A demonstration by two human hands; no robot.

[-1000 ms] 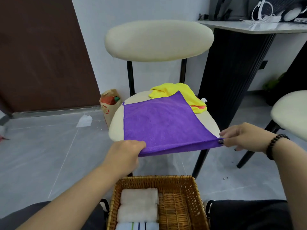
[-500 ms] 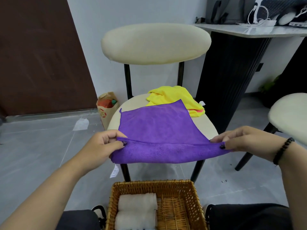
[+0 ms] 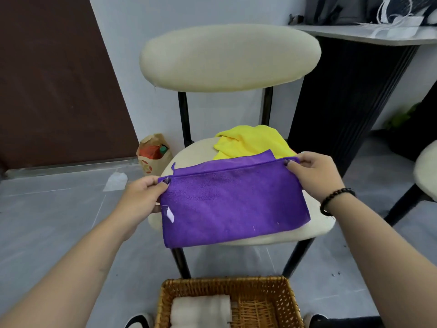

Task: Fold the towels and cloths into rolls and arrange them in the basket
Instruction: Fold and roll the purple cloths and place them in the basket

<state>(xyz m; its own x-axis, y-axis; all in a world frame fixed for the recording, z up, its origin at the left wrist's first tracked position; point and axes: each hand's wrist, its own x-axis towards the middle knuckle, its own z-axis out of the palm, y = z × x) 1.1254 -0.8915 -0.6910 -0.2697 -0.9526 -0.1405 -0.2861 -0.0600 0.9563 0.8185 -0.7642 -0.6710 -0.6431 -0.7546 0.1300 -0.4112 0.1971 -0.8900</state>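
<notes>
With the cream chair seat (image 3: 316, 229) as the reference, a brown paper bag (image 3: 153, 153) holding something red and green stands on the grey floor off the seat's left edge, near the wall. At the seat's left side the left hand (image 3: 142, 197) pinches the upper left corner of the purple cloth (image 3: 234, 204) between thumb and curled fingers. The cloth lies across the front of the seat, doubled over on itself, its near folded edge hanging just past the seat's front rim and a small white label (image 3: 169, 215) showing near its left side. The top layer's edge sits a little short of the lower layer's far edge, so a strip of the under layer shows beyond it. Behind the cloth, toward the back of the seat, a crumpled yellow cloth (image 3: 253, 140) waits; something orange may lie beneath it, but too little shows to be sure. At the seat's right side the right hand (image 3: 314, 176), a dark bead bracelet (image 3: 335, 200) on its wrist, pinches the upper right corner in the same way. Below the seat's front, on the person's lap or the floor, the wicker basket (image 3: 290, 301) already holds a white rolled towel (image 3: 201, 311) at its left. To fold well, both corners should probably be drawn taut and laid square on the under layer's corners, then the crease smoothed flat, since a skewed fold would likely give a lopsided roll.
</notes>
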